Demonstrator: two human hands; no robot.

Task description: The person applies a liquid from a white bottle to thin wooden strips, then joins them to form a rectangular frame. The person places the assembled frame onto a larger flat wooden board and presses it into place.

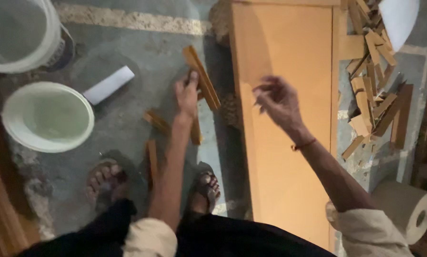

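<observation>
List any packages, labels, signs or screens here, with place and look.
No labels, signs or screens show.
Tub: left floor, round, pale green-white, open.
Bucket: top left, round, translucent white.
Paper roll: lower right, brown cylinder.
White slip: beside the tub, flat rectangle.

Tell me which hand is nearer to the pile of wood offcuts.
Right. The right hand hovers over the long board, just beside the pile of wood offcuts; the left hand grasps a wood strip farther away.

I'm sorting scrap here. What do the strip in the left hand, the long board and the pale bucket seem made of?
The strip in the left hand looks like bare wood: matt orange-brown with square-cut edges. The long board seems wood or laminated panel; its smooth, even tan face leaves that open. The pale bucket looks plastic, with a thin, smooth, slightly translucent rim.
</observation>
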